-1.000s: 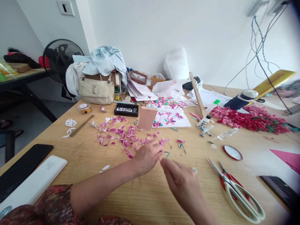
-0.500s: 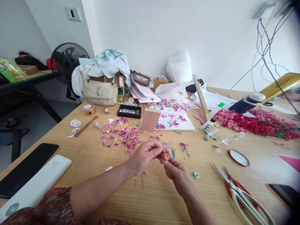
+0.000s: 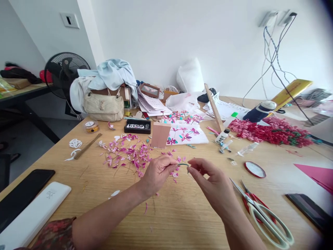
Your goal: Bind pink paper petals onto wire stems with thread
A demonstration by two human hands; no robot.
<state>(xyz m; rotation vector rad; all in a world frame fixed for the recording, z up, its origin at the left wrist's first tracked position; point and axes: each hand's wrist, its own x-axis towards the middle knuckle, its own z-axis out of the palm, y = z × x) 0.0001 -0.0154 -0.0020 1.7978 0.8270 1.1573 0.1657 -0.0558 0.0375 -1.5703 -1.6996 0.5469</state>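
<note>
A thin teal strip, like floral tape [image 3: 183, 164], spans the small gap between my two hands above the table. My left hand [image 3: 159, 173] is closed, pinching one end between thumb and fingertips; whether it also holds a stem is hidden. The thumb and forefinger of my right hand [image 3: 212, 178] pinch the other end, with a short bit hanging down. Beyond my left hand lies a loose heap of pink petals on thin stems [image 3: 130, 152]. Finished pink and teal flowers [image 3: 186, 136] rest on a white sheet behind a small upright wooden block [image 3: 160, 135].
Scissors [image 3: 270, 222] and a red-rimmed round lid [image 3: 255, 169] lie to the right, near a dark phone [image 3: 307, 211]. Glue bottles [image 3: 222, 136] stand farther back beside red flower bunches [image 3: 275, 132]. A white power bank [image 3: 39, 211] is at left.
My right hand has moved right, apart from my left, and the teal strip that curled loosely is now stretched between them. The camera view has turned slightly right.
</note>
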